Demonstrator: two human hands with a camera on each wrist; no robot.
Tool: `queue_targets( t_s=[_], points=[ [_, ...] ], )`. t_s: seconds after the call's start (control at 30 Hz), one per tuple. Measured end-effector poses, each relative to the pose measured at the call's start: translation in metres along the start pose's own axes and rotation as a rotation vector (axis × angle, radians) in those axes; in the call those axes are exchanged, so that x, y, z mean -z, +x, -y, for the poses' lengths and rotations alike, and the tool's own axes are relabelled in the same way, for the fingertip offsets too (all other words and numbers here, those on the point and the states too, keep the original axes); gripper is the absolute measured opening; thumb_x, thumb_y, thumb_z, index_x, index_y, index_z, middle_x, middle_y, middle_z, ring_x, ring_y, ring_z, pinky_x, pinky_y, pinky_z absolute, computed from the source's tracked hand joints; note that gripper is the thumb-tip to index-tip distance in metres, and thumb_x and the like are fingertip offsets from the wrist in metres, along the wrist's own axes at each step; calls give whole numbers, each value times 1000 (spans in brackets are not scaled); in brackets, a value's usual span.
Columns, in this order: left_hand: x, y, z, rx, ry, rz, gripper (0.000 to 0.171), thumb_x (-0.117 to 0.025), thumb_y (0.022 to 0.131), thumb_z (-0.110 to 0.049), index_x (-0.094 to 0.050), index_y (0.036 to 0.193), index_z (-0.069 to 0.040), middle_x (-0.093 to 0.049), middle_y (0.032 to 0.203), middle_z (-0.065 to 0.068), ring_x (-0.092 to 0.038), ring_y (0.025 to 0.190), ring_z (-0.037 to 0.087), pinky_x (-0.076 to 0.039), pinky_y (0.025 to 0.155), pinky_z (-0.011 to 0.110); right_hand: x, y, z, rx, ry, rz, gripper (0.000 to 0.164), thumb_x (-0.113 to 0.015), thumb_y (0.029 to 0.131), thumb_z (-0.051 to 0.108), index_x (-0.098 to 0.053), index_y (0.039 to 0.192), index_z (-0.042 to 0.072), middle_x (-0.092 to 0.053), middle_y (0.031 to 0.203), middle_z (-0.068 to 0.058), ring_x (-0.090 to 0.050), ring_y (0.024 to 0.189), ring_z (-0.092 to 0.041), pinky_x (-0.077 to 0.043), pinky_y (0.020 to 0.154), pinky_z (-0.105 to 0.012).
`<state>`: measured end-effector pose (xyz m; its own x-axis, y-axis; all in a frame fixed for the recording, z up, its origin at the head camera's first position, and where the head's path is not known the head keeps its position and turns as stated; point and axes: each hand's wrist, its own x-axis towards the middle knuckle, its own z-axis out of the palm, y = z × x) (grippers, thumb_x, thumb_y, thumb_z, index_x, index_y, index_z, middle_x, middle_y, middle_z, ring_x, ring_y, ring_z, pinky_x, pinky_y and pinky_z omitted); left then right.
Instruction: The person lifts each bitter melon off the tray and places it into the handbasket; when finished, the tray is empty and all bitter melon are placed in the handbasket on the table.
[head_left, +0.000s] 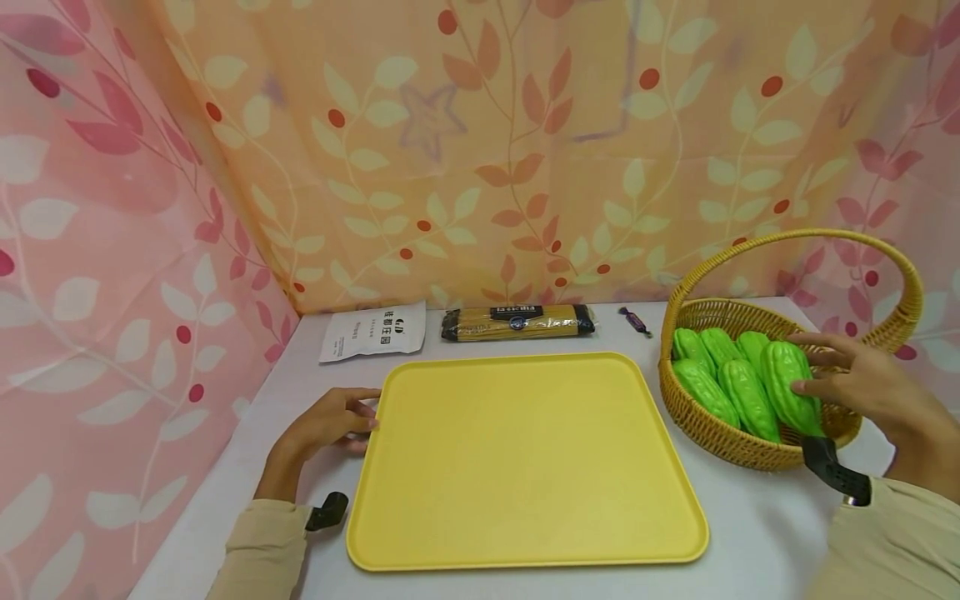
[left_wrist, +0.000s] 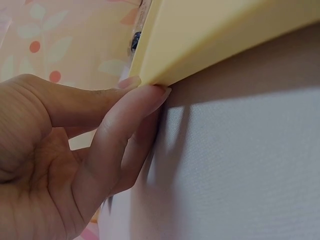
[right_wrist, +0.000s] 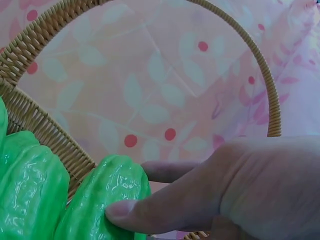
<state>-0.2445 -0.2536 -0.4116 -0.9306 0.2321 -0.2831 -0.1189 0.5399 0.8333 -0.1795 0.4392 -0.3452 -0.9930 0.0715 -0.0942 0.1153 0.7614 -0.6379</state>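
In the head view a yellow tray (head_left: 525,458) lies on the white table, with my left hand (head_left: 333,425) at its left edge. Thumb and forefinger of the left hand (left_wrist: 100,130) pinch the rim of the tray (left_wrist: 190,40) in the left wrist view. My right hand (head_left: 870,375) is over a wicker basket (head_left: 720,446) of several bright green bitter melons. It grips the rightmost bitter melon (head_left: 787,379), thumb on the near side and fingers round the far side. The right wrist view shows the thumb pressed on that bitter melon (right_wrist: 100,205); its lower end is cut off.
Behind the tray lie a white printed pouch (head_left: 375,333), a pack of spaghetti (head_left: 517,323) and a small purple-wrapped candy (head_left: 635,321). The basket's tall handle (head_left: 810,235) arches above the right hand. Patterned cloth (head_left: 510,167) walls the table at back and sides.
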Motion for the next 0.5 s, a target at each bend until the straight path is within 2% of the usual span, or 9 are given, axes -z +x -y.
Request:
queue_targets(
  t_s=[0.2, 0.23, 0.3, 0.37, 0.43, 0.47, 0.5],
  points=[
    [0, 0, 0, -13, -3, 4, 63, -71, 97, -2, -49, 155, 6, -65, 112, 18, -66, 79, 17, -62, 63, 29, 0, 0, -6, 23, 14, -3, 75, -67, 102, 15, -22, 157, -11, -25, 147, -57, -38, 125, -74, -43, 93, -83],
    [0, 0, 1, -17, -6, 6, 63, -71, 97, -2, -48, 155, 6, -64, 112, 18, -66, 79, 17, -62, 63, 29, 0, 1, -7, 34, 12, -10, 74, -67, 102, 14, -24, 156, -11, -27, 147, -56, -39, 125, -73, -50, 91, -76],
    [0, 1, 1, -24, -11, 12, 63, -71, 97, -2, -48, 155, 6, -64, 111, 18, -65, 79, 17, -62, 62, 30, -1, 2, -8, 55, 6, -26, 70, -67, 102, 11, -28, 155, -13, -32, 146, -55, -40, 125, -72, -54, 88, -71],
    [0, 1, 1, -29, -19, 17, 63, -71, 97, -1, -48, 155, 6, -64, 111, 17, -65, 80, 17, -62, 62, 30, -2, 3, -9, 74, 1, -40, 67, -67, 101, 9, -32, 153, -15, -36, 144, -55, -42, 124, -71, -59, 82, -58],
    [0, 2, 2, -31, -19, 19, 63, -71, 97, -1, -47, 155, 7, -64, 111, 17, -65, 81, 17, -62, 63, 30, -3, 4, -9, 80, -15, -51, 64, -66, 100, 9, -36, 151, -16, -39, 142, -54, -46, 122, -70, -60, 77, -44],
    [0, 2, 2, -31, -18, 19, 63, -71, 97, -1, -47, 155, 7, -64, 111, 17, -65, 81, 18, -62, 63, 30, -2, 5, -9, 72, -19, -49, 64, -66, 101, 10, -36, 151, -16, -38, 143, -55, -46, 121, -70, -60, 77, -46],
    [0, 2, 2, -30, -19, 17, 63, -71, 96, -1, -48, 155, 7, -64, 110, 17, -65, 81, 18, -62, 63, 30, -2, 5, -9, 69, -21, -47, 64, -65, 101, 11, -37, 152, -16, -38, 143, -55, -46, 121, -70, -59, 76, -42]
  ],
)
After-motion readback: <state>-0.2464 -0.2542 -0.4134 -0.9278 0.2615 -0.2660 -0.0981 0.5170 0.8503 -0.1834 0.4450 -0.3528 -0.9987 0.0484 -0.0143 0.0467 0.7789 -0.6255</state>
